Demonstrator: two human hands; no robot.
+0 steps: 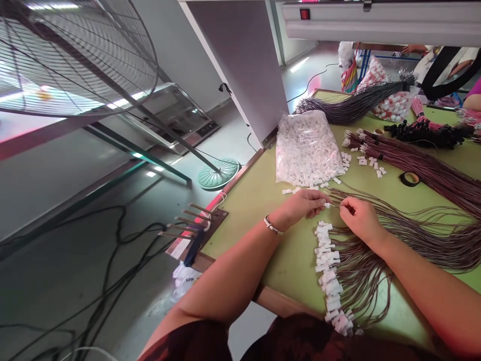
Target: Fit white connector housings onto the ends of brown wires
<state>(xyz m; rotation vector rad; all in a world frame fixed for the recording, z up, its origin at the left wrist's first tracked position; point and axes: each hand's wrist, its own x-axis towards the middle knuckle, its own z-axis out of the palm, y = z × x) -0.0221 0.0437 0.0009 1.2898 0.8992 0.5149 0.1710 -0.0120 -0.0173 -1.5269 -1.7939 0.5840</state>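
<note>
My left hand (308,203) pinches a small white plastic connector (327,205) between thumb and fingers. Just to its right, my right hand (357,214) is closed on the end of a thin brown wire (335,206), whose tip points at the connector; whether the tip is inside it I cannot tell. Below both hands lies a row of white connectors (327,258) fixed to brown wires (363,271). Loose brown wires (413,220) run off to the right under my right forearm. A clear bag of white connectors (308,150) lies beyond my left hand, with several loose ones by it.
On the green table (240,230) are dark red wire bundles (424,165), a tape roll (409,179), black wires (345,103) and a bag of red-white parts (393,103). A pegged rack (203,225) sits at the left edge. A fan (75,55) stands left. Another person's arm (462,65) shows behind.
</note>
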